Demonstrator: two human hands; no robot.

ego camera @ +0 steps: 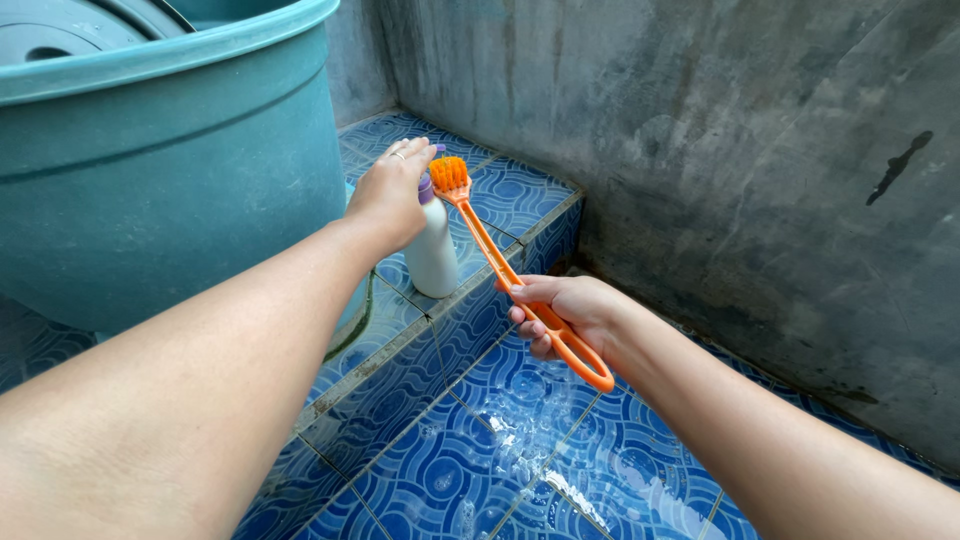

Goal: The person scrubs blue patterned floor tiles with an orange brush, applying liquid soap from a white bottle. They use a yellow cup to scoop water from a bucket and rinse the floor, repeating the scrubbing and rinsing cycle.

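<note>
My left hand [392,192] rests on top of a white bottle [433,255] with a purple pump cap, which stands upright on a raised blue-tiled ledge [520,195]. The fingers press down on the pump head. My right hand [565,312] grips the long handle of an orange brush [500,262]. The brush's bristle head is held up close to the pump spout, just right of my left fingers. The bottle's top is mostly hidden under my left hand.
A large teal plastic tub [170,170] stands on the ledge at the left. Wet blue patterned floor tiles [480,450] lie below the step. A rough grey concrete wall [750,160] closes off the right and back.
</note>
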